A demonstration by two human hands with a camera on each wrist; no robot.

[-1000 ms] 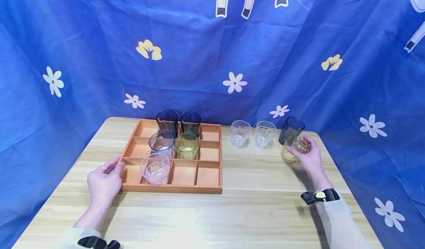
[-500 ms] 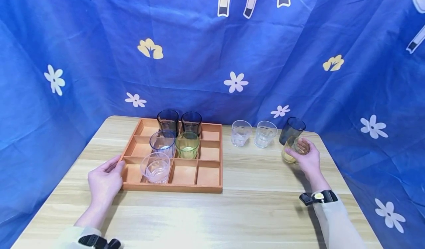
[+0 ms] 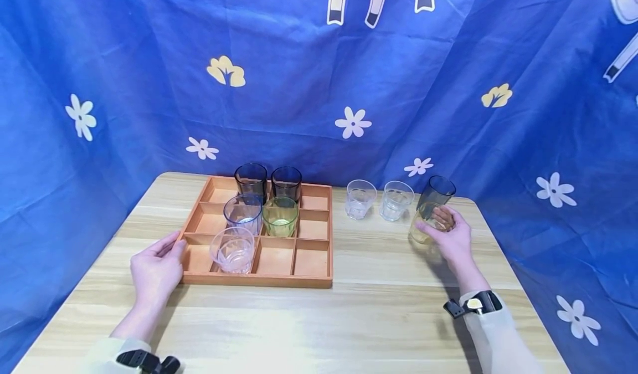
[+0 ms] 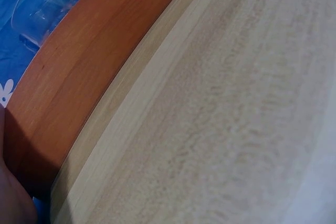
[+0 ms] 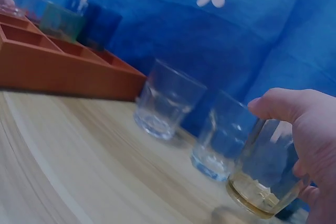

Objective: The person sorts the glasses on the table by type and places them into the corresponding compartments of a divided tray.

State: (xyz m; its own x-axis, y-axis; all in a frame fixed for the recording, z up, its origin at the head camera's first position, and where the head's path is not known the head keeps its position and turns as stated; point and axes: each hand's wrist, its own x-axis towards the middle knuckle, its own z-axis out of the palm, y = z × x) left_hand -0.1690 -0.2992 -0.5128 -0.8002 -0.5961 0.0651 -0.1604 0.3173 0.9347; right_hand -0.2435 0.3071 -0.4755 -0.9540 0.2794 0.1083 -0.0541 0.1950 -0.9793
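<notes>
At the right of the table my right hand (image 3: 456,241) holds a yellow-tinted glass (image 3: 421,232), thumb on one side and fingers on the other. In the right wrist view this yellow glass (image 5: 262,182) shows its base just over the tabletop, with a shadow below. My left hand (image 3: 157,269) grips the left side of a divided wooden tray (image 3: 259,280) near its front corner. The tray carries two dark glasses (image 3: 251,181) at the back, a blue-tinted glass (image 3: 242,216), a green glass (image 3: 281,217) and a clear glass (image 3: 232,252) at the front.
Two clear glasses (image 3: 360,201) stand on the table between the tray and my right hand. A tall dark glass (image 3: 436,191) stands right behind the yellow one. Blue patterned cloth (image 3: 299,86) hangs along the table's back edge.
My right hand has moved the yellow glass a little to the left, away from the table's right edge. The left hand stays at the tray.
</notes>
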